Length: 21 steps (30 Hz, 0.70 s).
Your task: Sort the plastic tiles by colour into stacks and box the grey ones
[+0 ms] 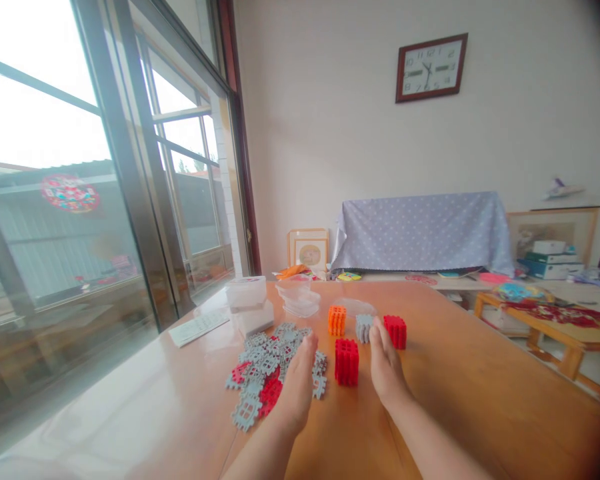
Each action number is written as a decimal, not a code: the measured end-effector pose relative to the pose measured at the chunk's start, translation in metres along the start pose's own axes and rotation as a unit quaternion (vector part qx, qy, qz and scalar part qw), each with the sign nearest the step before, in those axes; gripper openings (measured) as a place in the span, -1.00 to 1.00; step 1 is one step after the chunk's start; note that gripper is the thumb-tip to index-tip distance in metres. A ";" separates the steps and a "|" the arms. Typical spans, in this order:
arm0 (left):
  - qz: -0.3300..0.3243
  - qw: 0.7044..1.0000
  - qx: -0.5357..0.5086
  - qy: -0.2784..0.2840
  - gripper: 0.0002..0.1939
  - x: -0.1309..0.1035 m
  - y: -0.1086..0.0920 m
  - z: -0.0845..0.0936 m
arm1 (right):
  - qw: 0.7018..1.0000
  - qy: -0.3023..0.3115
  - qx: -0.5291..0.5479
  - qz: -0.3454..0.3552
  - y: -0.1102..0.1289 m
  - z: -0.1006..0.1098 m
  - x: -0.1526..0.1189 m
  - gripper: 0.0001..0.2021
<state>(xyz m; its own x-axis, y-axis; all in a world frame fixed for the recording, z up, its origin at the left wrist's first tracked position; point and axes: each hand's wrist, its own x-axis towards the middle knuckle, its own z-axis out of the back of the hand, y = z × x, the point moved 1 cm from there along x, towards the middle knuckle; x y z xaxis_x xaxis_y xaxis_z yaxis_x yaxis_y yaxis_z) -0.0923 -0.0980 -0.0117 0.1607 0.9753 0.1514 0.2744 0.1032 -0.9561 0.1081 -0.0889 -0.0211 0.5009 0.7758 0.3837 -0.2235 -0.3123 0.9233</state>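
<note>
My left hand (301, 380) is held edge-down with straight fingers and nothing in it, over the right side of a pile of grey and red flat toothed pieces (267, 363). Facing it, my right hand (386, 367) is also straight-fingered and holds nothing. Between the two stands a red block (347, 362) of stacked pieces. Behind it are an orange block (337, 321) and a grey block (364, 328), the latter partly hidden by my right fingertips. Another red block (395, 331) sits just beyond my right hand.
White boxes (253, 317), clear plastic containers (300, 300) and a printed sheet (199, 327) lie at the far left of the wooden table (460, 380). A low wooden table (575, 333) with red items stands at the right. Windows line the left side.
</note>
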 end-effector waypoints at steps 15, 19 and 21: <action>-0.161 0.873 0.421 -0.189 -0.71 -0.041 -0.008 0.110 | 0.885 0.228 -0.283 0.291 0.064 -0.039 -0.076 -0.72; -0.127 0.844 0.488 -0.183 -0.70 -0.047 -0.013 0.106 | 0.834 0.292 -0.402 0.240 0.057 -0.074 -0.102 -0.49; -0.114 0.832 0.517 -0.166 -0.72 -0.048 -0.016 0.103 | 0.804 0.310 -0.453 0.229 0.054 -0.088 -0.105 -0.38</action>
<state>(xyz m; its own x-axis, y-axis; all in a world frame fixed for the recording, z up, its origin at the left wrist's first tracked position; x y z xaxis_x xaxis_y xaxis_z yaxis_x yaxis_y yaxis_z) -0.2017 -0.1263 -0.0293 -0.1027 0.8900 0.4442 -0.7285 0.2368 -0.6428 -0.0303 -0.1395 -0.0131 -0.2585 0.9049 0.3382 -0.9234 -0.3343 0.1888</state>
